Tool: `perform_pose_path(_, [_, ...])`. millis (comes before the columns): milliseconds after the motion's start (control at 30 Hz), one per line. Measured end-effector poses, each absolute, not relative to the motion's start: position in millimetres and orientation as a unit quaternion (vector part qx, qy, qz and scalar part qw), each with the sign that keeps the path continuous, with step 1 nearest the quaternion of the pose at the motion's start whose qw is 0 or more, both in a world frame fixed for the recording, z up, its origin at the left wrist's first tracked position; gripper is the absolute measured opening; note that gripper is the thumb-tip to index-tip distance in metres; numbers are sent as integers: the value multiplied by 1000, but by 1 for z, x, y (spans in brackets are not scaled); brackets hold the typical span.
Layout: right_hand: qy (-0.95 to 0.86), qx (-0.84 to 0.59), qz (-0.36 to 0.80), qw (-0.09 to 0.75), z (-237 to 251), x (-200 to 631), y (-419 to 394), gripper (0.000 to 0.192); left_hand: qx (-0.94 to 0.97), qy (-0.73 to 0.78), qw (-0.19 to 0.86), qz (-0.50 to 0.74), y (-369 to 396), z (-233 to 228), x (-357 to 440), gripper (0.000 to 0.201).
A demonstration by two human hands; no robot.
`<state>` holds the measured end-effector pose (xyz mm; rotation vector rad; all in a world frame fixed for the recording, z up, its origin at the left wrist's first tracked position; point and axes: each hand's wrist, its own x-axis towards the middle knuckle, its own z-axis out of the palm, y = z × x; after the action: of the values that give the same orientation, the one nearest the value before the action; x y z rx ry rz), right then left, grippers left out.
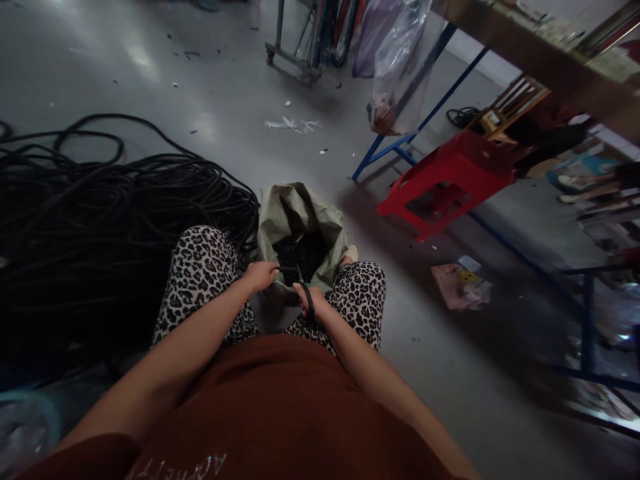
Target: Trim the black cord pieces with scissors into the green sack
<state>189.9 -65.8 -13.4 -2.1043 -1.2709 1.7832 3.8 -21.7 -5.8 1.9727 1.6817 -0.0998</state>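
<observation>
the left hand (pixel 261 275) is gripping a black tube (pixel 287 269) while the right hand (pixel 310 301) is clenching scissors (pixel 306 293), possibly nicking fingers.

Both my arms reach forward and down between my knees, elbows bent a little and forearms angling in toward each other, so my hands sit close together but apart. My left hand (pixel 261 275) is knuckles-up, fingers curled over and closed in a pinch at their tips. My right hand (pixel 311 301) is turned with its back toward me, fingers folded into a loose grip, wrist straight with the forearm.
</observation>
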Motion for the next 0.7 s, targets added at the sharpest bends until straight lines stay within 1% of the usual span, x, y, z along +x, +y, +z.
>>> perform_pose_path(167, [-425, -701, 570, 50, -11, 190, -66, 50, 734, 623, 267, -39, -22, -4, 4, 35])
perform_pose_path(333, [-373, -719, 578, 101, -6, 190, -63, 49, 729, 626, 275, -15, -22, -3, 4, 34])
perform_pose_path(400, [-349, -722, 588, 108, -7, 189, -62, 49, 723, 631, 282, 6, -22, -2, 4, 35])
perform_pose_path(567, [-354, -692, 621, 104, -17, 187, -63, 55, 701, 653, 283, 53, -21, -3, 4, 36])
perform_pose_path(700, [-369, -665, 641, 107, -24, 185, -65, 54, 698, 656, 281, 58, -21, -4, 4, 37])
